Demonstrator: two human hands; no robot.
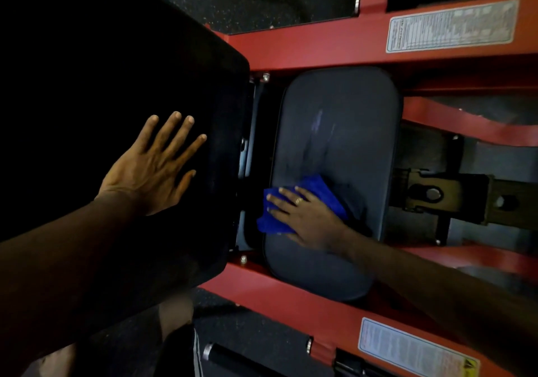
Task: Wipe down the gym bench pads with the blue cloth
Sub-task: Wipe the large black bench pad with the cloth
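My right hand (pixel 305 216) lies flat on the blue cloth (pixel 317 190), its fingers (pixel 283 194) straight and pressing the cloth down rather than gripping it. There is a ring (pixel 298 201) on one of them. The cloth sits bunched on the seat pad (pixel 343 120), at the edge that faces the big back pad (pixel 116 71), with one corner hanging over that edge. Pale streaks show on the middle of the seat pad, beyond the cloth. My left hand (pixel 151 170) rests on the back pad beside the seat pad, palm down, fingers (pixel 174 132) spread wide and holding nothing. The red frame (pixel 305 47) runs along both long sides of the seat pad, with a printed label (pixel 451 26) stuck on its far rail.
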